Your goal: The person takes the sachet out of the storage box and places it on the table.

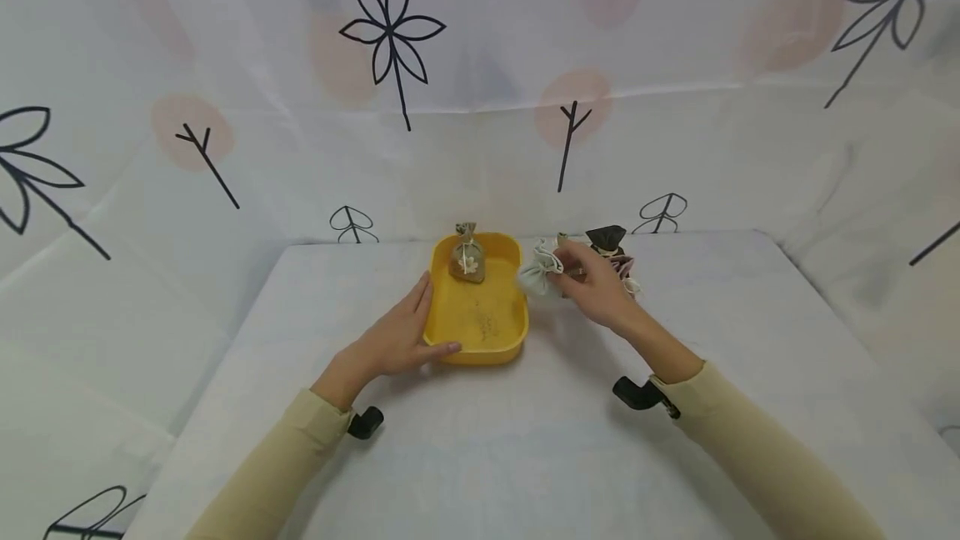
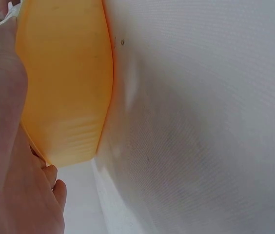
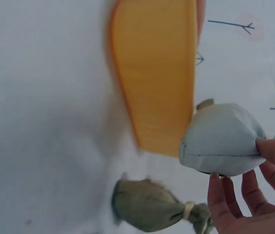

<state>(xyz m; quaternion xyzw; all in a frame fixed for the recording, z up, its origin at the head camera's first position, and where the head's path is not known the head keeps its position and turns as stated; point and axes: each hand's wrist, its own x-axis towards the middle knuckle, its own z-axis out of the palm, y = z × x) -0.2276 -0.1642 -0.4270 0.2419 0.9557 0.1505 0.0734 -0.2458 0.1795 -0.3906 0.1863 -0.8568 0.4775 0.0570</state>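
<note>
A yellow tray [image 1: 468, 315] stands on the table, with a brown-and-green tied pouch [image 1: 467, 263] inside toward its far left corner. My left hand [image 1: 397, 336] rests along the tray's left side, fingers nearly straight and thumb extended over the near left corner. Beside the tray's right rim, my right hand [image 1: 596, 286] pinches a pale grey-green drawstring pouch [image 1: 536, 272] by its gathered neck. The right wrist view shows this pouch [image 3: 220, 139] off the table, its rounded base toward the tray. Below it lies a dark green pouch [image 3: 147, 204] tied with a pale cord.
Partly hidden behind my right hand are more small pouches, one with a dark top [image 1: 606, 237]. A white cloth covers the table [image 1: 480, 448]. Behind it hangs a white backdrop [image 1: 480, 148] with line-drawn plants.
</note>
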